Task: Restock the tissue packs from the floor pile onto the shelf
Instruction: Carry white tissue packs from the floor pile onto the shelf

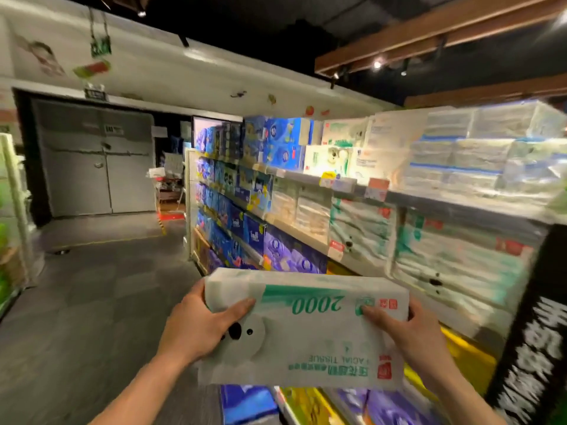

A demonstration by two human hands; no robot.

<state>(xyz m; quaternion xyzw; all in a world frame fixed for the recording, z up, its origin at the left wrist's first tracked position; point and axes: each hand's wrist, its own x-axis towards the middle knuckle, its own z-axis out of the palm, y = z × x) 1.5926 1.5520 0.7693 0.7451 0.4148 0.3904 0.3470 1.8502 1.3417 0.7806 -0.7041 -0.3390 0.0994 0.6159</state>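
Low in the frame, your left hand (196, 328) and right hand (411, 332) grip the white-and-green tissue pack (306, 335) by its ends, fingers wrapped around it, the shelf (362, 191) at right.

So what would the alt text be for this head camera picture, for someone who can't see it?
A person's left hand and right hand hold a white-and-green tissue pack by its two ends in a shop aisle. To the right stands a shelf full of similar packs; a grey double door is ahead on the left.
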